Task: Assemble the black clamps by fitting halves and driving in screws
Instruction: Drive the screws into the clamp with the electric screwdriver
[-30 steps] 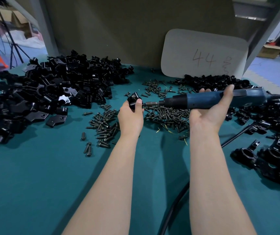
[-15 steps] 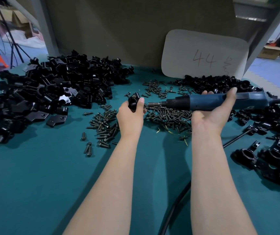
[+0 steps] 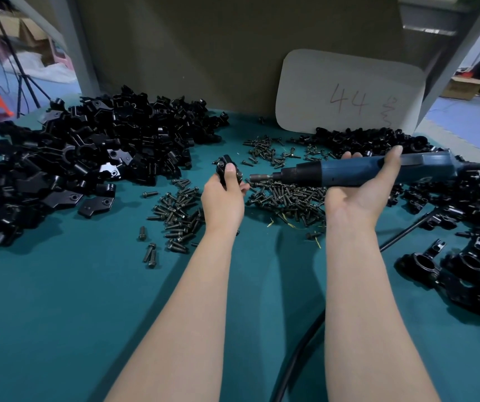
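My left hand (image 3: pixel 223 195) grips a small black clamp (image 3: pixel 225 165) above the green table, thumb laid over it. My right hand (image 3: pixel 362 190) holds a blue electric screwdriver (image 3: pixel 349 171) lying sideways, fingers curled round its body. The driver's bit (image 3: pixel 257 178) points left and ends a short gap to the right of the clamp. Loose black screws (image 3: pixel 285 195) lie in a heap under the driver, and more screws (image 3: pixel 179 213) lie left of my left wrist.
A big pile of black clamp halves (image 3: pixel 82 161) fills the table's left. Assembled clamps (image 3: pixel 471 265) lie at the right, with more black parts (image 3: pixel 372 140) behind the driver. A white card marked 44 (image 3: pixel 349 91) leans on the back wall. The driver's cord (image 3: pixel 297 358) runs toward the front edge.
The driver's bit has pulled back to the right, away from the clamp. My left hand has turned the clamp slightly and stayed in place.
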